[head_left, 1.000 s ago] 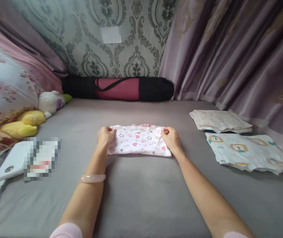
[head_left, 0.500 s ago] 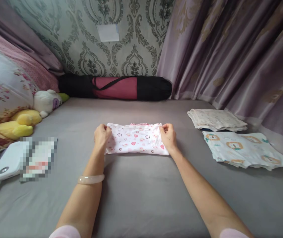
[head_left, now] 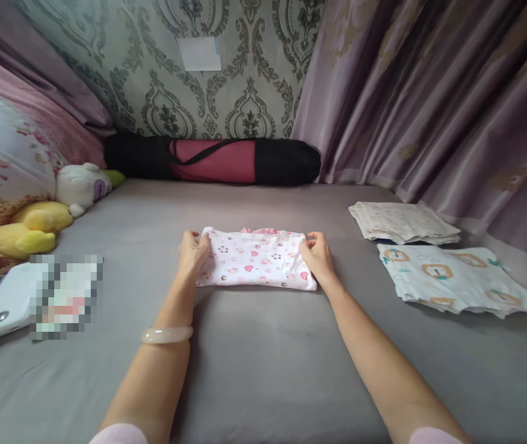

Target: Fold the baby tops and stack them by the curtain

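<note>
A folded white cloth (head_left: pixel 254 262) printed with pink hearts and small flowers lies flat on the grey bed sheet (head_left: pixel 263 357) in front of me. A strip of pink fabric shows along its far edge. At the left end, my left hand (head_left: pixel 193 254) grips the cloth near its far corner, thumb on top. My right hand (head_left: pixel 318 256) pinches the opposite end, also near the far corner. Both hands' fingertips are partly hidden by the cloth. A pale bangle (head_left: pixel 167 335) circles my left forearm.
Folded cloths lie to the right: a pale one (head_left: pixel 402 222) behind a lion-printed one (head_left: pixel 461 277). A black and red roll bag (head_left: pixel 214 161) rests along the wall. Plush toys (head_left: pixel 27 228), a white device (head_left: pixel 11 302) with a cable and a blurred packet (head_left: pixel 66 296) are at left.
My right hand has shifted slightly outward and its fingers look a little looser at the cloth's corner. My left hand has moved slightly right. The view has tilted and turned a little.
</note>
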`<state>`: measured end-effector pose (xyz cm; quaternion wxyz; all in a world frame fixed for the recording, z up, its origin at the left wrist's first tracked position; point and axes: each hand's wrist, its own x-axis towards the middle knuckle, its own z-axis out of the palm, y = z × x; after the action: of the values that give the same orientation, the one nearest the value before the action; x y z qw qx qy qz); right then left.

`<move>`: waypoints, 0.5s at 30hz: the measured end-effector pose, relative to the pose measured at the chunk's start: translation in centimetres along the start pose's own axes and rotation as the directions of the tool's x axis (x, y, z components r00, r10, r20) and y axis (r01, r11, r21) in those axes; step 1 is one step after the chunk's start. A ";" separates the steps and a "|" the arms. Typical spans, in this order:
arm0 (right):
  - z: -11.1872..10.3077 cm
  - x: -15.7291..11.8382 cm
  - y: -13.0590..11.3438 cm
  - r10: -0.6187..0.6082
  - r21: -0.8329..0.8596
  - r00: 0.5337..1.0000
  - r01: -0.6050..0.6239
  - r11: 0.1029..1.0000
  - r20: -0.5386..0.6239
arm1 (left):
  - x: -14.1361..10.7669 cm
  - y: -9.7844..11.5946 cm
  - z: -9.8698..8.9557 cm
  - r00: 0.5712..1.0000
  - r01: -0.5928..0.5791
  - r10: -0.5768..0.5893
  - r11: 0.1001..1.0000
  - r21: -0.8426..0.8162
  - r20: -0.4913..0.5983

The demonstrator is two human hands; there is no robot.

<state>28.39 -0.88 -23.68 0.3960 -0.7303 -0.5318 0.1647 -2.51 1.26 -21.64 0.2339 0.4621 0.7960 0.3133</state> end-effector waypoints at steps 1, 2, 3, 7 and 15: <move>0.0 0.0 0.0 -0.021 0.017 1.000 0.021 1.000 -0.013 | 0.0 -0.1 -0.1 1.000 -0.011 0.011 1.000 -0.003 0.009; 0.0 0.0 0.0 -0.050 0.031 0.998 0.051 0.998 -0.031 | 0.1 -0.1 -0.1 1.000 -0.026 0.026 1.000 0.002 0.014; 0.0 0.0 0.0 -0.087 0.041 0.995 0.090 0.995 -0.052 | 0.1 -0.1 -0.2 0.999 -0.042 0.042 0.999 0.009 0.013; 0.3 0.0 0.3 -0.176 -0.035 0.982 0.174 0.984 -0.069 | 0.0 -0.2 -0.2 0.996 -0.091 0.092 0.995 0.036 -0.023; -0.3 0.7 1.9 -0.115 -0.073 0.991 0.120 0.990 0.071 | -0.8 0.1 -0.4 0.987 -0.146 0.154 0.977 0.156 -0.044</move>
<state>30.03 -0.57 -24.80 0.3586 -0.7066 -0.5927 0.1445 -2.40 0.48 -21.24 0.1512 0.5284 0.7866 0.2813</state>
